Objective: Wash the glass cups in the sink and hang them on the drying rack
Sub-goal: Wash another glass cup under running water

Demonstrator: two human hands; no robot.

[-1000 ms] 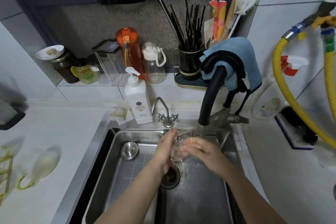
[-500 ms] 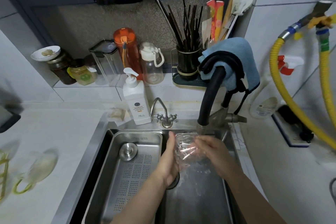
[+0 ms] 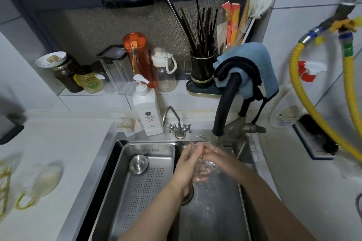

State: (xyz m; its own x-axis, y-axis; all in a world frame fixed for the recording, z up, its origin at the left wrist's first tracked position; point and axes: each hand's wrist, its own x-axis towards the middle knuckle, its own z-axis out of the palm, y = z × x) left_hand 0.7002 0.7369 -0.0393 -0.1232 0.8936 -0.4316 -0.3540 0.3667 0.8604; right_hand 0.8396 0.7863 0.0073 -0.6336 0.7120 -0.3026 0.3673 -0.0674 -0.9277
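Small tiled kitchen corner; a white surface (image 3: 58, 143) wraps a steel sink (image 3: 215, 221), with a window ledge of jars and bottles at 12 o'clock. Perforated drain tray (image 3: 145, 191) fills the sink's left half.

Glass cup (image 3: 205, 164) held over the right basin, directly below the black faucet spout (image 3: 225, 103), near frame centre. Left hand (image 3: 188, 168) grips the cup from its 9 o'clock side, fingers wrapped on the wall. Right hand (image 3: 221, 160) comes in from 3 o'clock, fingers curled over the rim end, apparently rubbing it.

Step in hand, by my reading: rinse and rub. To do it well, keep the left grip firm since wet glass will be slippery, turn the cup so the stream reaches inside, and stay low over the basin, away from the metal spout.

Hard to make out: the cup is clear and blurs into water and skin, so its handle, tilt and mouth direction are uncertain. Right fingertips may be inside the cup; cannot tell. A second glass cup (image 3: 45, 178) lies blurred on the surface at 9 o'clock. The gold drying rack (image 3: 4, 188) is cut off by the left edge.
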